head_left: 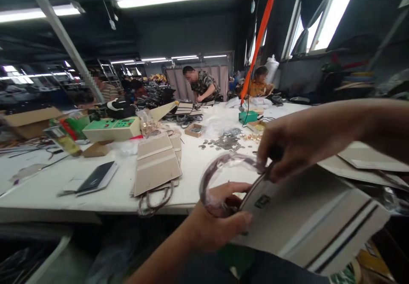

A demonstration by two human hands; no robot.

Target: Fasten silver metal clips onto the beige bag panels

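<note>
My left hand [220,222] grips the lower end of a brown plastic-wrapped handle [212,173] and the edge of a beige striped bag [313,220] lying over my lap. My right hand [292,141] pinches the upper end of the same handle where it meets the bag's top. The handle arches in a loop between both hands. The bag has dark and white stripes and a small dark logo [262,201].
A white worktable [96,190] carries a stack of beige bags [156,162], a dark notebook [96,177], metal fittings [226,141], small boxes and a green box [111,128]. Three people sit at the far side. An orange strap [260,36] hangs down.
</note>
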